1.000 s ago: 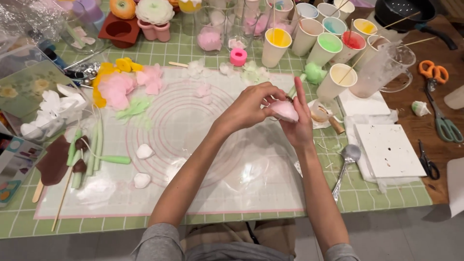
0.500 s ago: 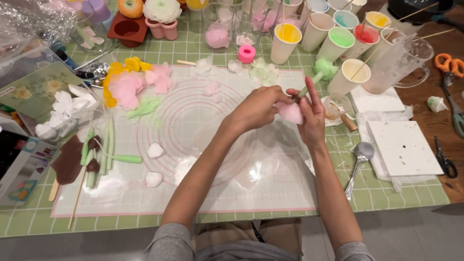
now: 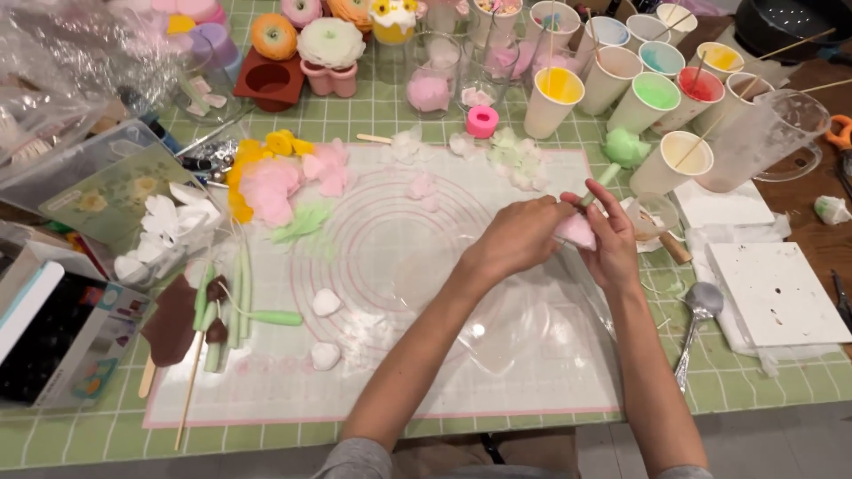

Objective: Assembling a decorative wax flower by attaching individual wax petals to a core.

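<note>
Both my hands meet over the right part of a white silicone mat (image 3: 399,293) with pink circles. My left hand (image 3: 519,238) pinches a small pink petal-like piece (image 3: 577,232) from the left. My right hand (image 3: 615,241) cups the same piece from the right, fingers upright. A pale green stem (image 3: 603,174) sticks up from the piece between my fingers. Pink and yellow petals (image 3: 275,182) lie on the mat's far left. White lumps (image 3: 326,302) rest near its middle.
Paper cups of coloured liquid (image 3: 555,98) with sticks stand at the back, beside a clear jug (image 3: 768,137). A spoon (image 3: 701,306) and white slab (image 3: 777,293) lie to the right. Green stems (image 3: 240,306), brown pieces and a box (image 3: 62,333) sit left.
Both hands have stayed together on the pink piece with small finger shifts. The camera view has drifted, so the whole table appears slightly lower in the frame.
</note>
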